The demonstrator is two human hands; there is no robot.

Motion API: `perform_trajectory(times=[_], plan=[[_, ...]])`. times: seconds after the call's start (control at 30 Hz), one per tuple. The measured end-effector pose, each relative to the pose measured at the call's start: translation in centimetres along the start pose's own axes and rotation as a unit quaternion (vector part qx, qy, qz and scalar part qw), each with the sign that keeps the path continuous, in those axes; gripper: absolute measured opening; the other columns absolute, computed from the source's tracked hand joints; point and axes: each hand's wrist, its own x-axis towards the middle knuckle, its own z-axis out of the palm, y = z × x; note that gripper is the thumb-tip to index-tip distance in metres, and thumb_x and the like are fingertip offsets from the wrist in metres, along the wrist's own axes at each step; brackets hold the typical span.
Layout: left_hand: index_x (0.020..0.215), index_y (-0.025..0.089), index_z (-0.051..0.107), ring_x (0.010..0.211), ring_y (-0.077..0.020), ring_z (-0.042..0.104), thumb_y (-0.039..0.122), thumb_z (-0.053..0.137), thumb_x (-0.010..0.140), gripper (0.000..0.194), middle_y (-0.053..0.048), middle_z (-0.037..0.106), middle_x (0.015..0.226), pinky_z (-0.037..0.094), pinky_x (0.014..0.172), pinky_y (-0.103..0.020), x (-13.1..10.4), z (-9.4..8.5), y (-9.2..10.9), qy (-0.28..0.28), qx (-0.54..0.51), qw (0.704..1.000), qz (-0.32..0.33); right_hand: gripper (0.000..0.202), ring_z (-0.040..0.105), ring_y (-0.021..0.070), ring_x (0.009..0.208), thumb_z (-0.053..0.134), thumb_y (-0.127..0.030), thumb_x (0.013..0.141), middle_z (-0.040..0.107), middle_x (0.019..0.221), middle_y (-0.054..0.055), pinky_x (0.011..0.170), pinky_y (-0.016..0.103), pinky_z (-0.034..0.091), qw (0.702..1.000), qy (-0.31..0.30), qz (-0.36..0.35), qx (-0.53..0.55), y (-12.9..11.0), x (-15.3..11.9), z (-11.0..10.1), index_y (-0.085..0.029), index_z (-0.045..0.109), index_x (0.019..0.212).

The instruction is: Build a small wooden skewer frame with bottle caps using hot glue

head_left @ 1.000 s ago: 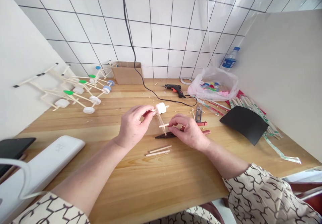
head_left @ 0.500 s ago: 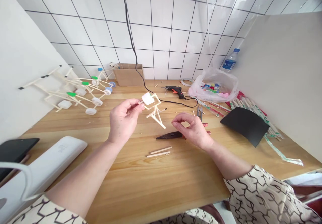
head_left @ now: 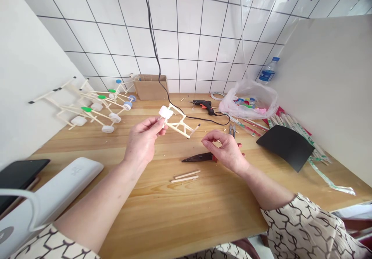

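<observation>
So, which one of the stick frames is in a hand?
The frame with a white block, pinched by the left hand; the other frames are grouped farther left, touched by neither hand.

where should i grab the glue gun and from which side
Grip the glue gun by its handle, probably best from the right: its nozzle points left, while the handle angles right and toward the person, leaving it the nearer end.
</observation>
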Motion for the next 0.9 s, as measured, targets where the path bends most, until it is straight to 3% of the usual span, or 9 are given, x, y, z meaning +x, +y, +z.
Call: perform_trajectory(times=[0.23, 0.37, 0.5, 0.7, 0.8, 0.9], plan=[[0.067, 0.016, 0.067, 0.056, -0.0077, 0.052, 0.013, 0.073, 0.066, 0.007, 0.001, 0.062, 0.061, 0.043, 0.055, -0.025, 0.11, -0.31, -0.24, 0.000, -0.032, 0.999, -0.025, 0.012, 0.056, 0.0145, 0.069, 0.057, -0.027, 0.078, 0.063, 0.073, 0.002, 0.067, 0.029, 0.046, 0.998, 0.022, 0.058, 0.006, 0.52, 0.04, 0.14, -0.018, 0.065, 0.078], [0.064, 0.015, 0.065, 0.056, -0.0075, 0.053, 0.010, 0.070, 0.067, 0.008, 0.001, 0.062, 0.060, 0.043, 0.056, -0.024, 0.07, -0.27, -0.28, -0.007, -0.050, 0.998, -0.030, 0.024, 0.051, 0.0135, 0.067, 0.059, -0.030, 0.075, 0.059, 0.078, 0.002, 0.062, 0.029, 0.045, 0.993, 0.040, 0.106, 0.027, 0.72, 0.13, 0.03, -0.017, 0.065, 0.094], [0.060, 0.015, 0.064, 0.055, -0.0074, 0.053, 0.013, 0.073, 0.062, 0.009, 0.001, 0.062, 0.059, 0.042, 0.055, -0.023, -0.13, -0.08, -0.09, -0.003, -0.068, 0.997, -0.035, 0.039, 0.044, 0.0103, 0.056, 0.060, -0.036, 0.077, 0.057, 0.073, 0.001, 0.051, 0.025, 0.039, 0.985, -0.019, 0.145, 0.095, 0.58, 0.14, -0.04, -0.016, 0.060, 0.111], [0.059, 0.013, 0.066, 0.056, -0.0080, 0.055, 0.014, 0.078, 0.056, 0.012, 0.000, 0.062, 0.057, 0.042, 0.056, -0.022, -0.32, -0.14, -0.06, -0.002, -0.107, 0.992, -0.060, 0.053, 0.048, 0.0082, 0.062, 0.064, -0.040, 0.076, 0.063, 0.105, 0.009, 0.054, 0.023, 0.038, 0.959, -0.114, 0.168, 0.200, 0.29, 0.02, 0.17, -0.014, 0.052, 0.121], [0.058, 0.013, 0.064, 0.055, -0.0080, 0.055, 0.013, 0.078, 0.056, 0.014, 0.000, 0.063, 0.059, 0.042, 0.056, -0.022, -0.29, -0.17, -0.17, 0.004, -0.128, 0.988, -0.080, 0.048, 0.048, 0.0082, 0.060, 0.065, -0.041, 0.075, 0.066, 0.089, 0.005, 0.050, 0.021, 0.033, 0.945, -0.156, 0.180, 0.225, 0.06, -0.01, 0.15, -0.014, 0.055, 0.114], [0.063, 0.012, 0.065, 0.058, -0.0084, 0.057, 0.011, 0.078, 0.058, 0.014, -0.001, 0.064, 0.062, 0.042, 0.056, -0.022, -0.30, -0.13, -0.21, 0.008, -0.147, 0.984, -0.100, 0.030, 0.044, 0.0069, 0.051, 0.066, -0.041, 0.075, 0.059, 0.061, -0.002, 0.045, 0.021, 0.028, 0.940, -0.188, 0.178, 0.223, -0.09, -0.05, 0.10, -0.014, 0.063, 0.089]])
